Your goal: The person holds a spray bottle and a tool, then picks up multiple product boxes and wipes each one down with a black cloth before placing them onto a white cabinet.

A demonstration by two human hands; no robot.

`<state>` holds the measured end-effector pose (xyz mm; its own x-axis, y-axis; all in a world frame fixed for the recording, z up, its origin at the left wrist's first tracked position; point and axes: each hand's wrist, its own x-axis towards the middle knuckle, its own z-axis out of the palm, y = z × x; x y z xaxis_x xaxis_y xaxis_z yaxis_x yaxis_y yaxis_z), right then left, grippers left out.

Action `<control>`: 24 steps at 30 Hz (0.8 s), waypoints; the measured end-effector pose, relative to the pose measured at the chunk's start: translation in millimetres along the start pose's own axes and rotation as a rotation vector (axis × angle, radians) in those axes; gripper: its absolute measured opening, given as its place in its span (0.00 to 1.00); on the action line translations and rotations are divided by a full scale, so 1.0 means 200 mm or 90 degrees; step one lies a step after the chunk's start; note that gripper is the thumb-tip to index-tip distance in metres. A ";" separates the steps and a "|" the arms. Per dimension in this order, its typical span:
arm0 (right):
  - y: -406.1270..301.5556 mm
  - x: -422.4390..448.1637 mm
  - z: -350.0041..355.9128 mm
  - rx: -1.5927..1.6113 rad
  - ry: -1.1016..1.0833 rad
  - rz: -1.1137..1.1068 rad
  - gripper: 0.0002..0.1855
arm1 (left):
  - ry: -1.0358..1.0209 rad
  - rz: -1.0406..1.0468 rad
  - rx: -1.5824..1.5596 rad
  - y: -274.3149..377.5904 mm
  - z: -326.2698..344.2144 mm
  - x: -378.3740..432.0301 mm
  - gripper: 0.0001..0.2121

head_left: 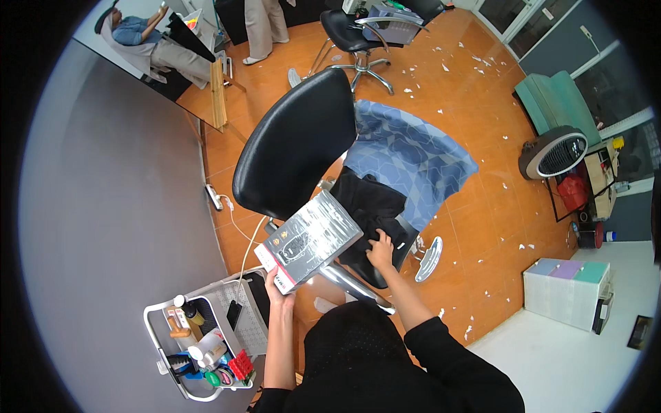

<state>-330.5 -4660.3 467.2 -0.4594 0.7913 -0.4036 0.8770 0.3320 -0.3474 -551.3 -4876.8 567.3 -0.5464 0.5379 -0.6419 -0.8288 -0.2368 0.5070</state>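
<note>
My left hand grips the near end of a boxed product, a grey and white carton in shiny wrap that bears writing and a line drawing. The box is tilted over the armrest of a black salon chair. Black cloth lies bunched on the seat, and my right hand rests on it with the fingers spread; whether it pinches any cloth is hard to tell. Beside the black cloth, a blue patterned cloth drapes over the seat's far side. A metal footrest juts out to the right.
A white trolley with bottles and brushes stands at lower left, a power strip by the wall. Another salon chair, a fan, a green sofa and a drawer unit surround the littered floor. People appear at the top.
</note>
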 end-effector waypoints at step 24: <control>-1.20 -1.24 -1.05 0.154 0.309 -0.853 0.26 | -0.255 0.276 0.040 0.21 0.35 -0.57 0.25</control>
<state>-397.8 -4827.5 828.4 -0.7657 0.0701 0.6394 -0.2341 0.8955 -0.3786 -514.8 -4891.4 702.2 -0.7352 0.6694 -0.1070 -0.5246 -0.4617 0.7153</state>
